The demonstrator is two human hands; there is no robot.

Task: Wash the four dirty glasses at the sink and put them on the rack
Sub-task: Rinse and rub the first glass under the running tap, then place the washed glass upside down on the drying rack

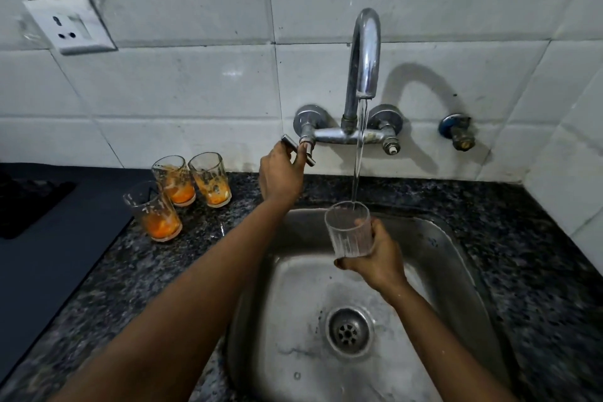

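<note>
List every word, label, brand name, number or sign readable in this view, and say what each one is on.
None: no readable text appears anywhere.
Wall socket: plain white, no lettering visible.
Tap and its lever: bare metal, no brand mark visible.
Glass under the water and the three dirty glasses: unprinted.
Sink: no stamp visible.

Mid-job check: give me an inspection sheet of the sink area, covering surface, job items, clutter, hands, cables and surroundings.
Surface: speckled dark granite counter around a steel sink basin; basin wet.
Job's things: clear ribbed glass held upright under the running stream; three glasses with orange residue stand on the counter left of the basin. Rack not in view.
Clutter: nothing seen.
Hands: left hand grips the chrome tap lever; right hand holds the clear glass.
Cables: nothing seen.
Surroundings: white tiled wall, chrome gooseneck faucet, white wall socket, dark mat at left.
</note>
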